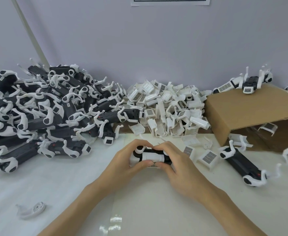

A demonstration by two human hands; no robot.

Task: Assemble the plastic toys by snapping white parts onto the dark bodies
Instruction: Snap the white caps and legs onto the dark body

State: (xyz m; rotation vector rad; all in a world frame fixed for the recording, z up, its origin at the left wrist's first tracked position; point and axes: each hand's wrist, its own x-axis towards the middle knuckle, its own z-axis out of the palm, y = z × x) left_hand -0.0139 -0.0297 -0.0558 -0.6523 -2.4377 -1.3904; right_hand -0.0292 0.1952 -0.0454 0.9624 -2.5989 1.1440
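Both hands hold one toy body (150,155) over the middle of the white table (139,201). It is dark with a white cover across its top and a white rounded end at the left. My left hand (127,160) grips its left end, thumb underneath. My right hand (172,160) grips its right end, fingers curled over the top. A big heap of dark bodies with white legs (42,109) fills the left. A pile of loose white covers (168,109) lies at the back centre.
A cardboard box (252,113) lies on its side at the right, with toys (247,84) on top. One dark toy (242,164) lies beside the box. Loose white covers (208,157) sit right of my hands. A white leg piece (32,210) lies at front left.
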